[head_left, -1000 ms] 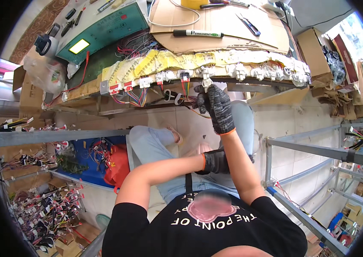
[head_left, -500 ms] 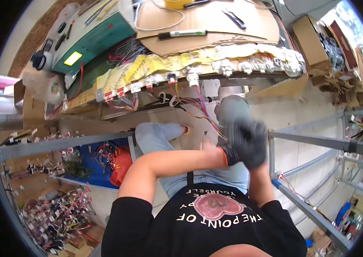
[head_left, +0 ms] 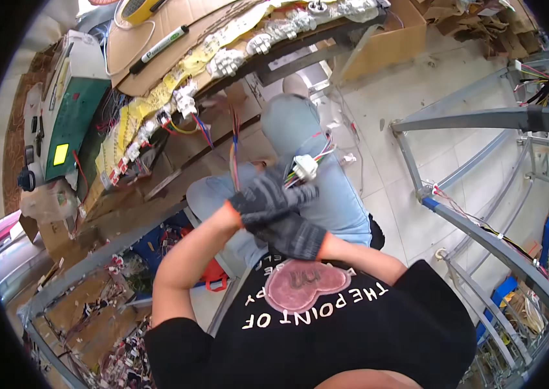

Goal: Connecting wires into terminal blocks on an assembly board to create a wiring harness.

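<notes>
Both of my hands wear dark grey striped gloves and are pressed together over my lap. My left hand lies across the top, its fingers pointing right, closed on a wire harness. Beneath and nearer to me, my right hand closes in against it; its fingers are partly hidden and blurred. A white connector with multicoloured wires sticks out just beyond the gloves, above my thigh. A bundle of coloured wires hangs between the bench edge and my left hand; where it runs behind the glove is hidden.
The bench edge carries a row of white connectors on yellow tape. A marker lies on cardboard. At the left stands a green tester box with a lit display. Metal rack bars are to my right, with loose wires at lower left.
The view has swung, so the bench now sits further up and left. My hands have come left and closer to my body, and the white connector now shows beside them.
</notes>
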`<state>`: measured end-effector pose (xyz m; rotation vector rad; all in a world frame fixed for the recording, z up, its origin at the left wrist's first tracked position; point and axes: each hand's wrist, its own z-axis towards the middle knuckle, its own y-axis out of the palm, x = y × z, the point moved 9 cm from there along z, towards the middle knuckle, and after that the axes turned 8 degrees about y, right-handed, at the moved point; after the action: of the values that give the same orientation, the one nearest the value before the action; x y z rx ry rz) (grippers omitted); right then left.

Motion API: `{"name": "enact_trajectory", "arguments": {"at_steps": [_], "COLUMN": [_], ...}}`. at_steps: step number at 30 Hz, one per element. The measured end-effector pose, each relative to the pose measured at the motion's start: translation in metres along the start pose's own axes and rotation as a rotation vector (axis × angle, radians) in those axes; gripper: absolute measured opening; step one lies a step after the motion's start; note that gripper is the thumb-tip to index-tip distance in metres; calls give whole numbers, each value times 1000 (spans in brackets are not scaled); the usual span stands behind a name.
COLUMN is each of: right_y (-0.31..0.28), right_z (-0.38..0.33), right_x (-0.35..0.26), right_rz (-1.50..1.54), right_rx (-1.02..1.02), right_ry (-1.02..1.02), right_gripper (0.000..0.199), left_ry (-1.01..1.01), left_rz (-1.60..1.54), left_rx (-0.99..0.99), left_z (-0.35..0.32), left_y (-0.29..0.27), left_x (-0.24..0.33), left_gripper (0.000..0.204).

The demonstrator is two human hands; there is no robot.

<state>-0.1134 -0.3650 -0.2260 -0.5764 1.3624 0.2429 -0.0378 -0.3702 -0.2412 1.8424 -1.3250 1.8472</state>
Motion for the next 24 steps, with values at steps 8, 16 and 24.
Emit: {"name": "enact_trajectory", "arguments": {"at_steps": [8,16,24], "right_y": [-141,-185,-161], "right_z": [-89,-8,86], "right_x": [169,95,75], "right_rz": [-118,-97,1000], "right_rx": [751,671,334], "right_ry": [961,421,330], "right_gripper": [31,38,36], "left_ry": [-167,41,7], "left_rz": [-354,430,-417], "left_rx": [270,663,1134], "left_z": [-20,-26,-32], "left_y": [1,-31,-63], "left_x": [-43,1,-26], "left_gripper": [37,45,33]}}
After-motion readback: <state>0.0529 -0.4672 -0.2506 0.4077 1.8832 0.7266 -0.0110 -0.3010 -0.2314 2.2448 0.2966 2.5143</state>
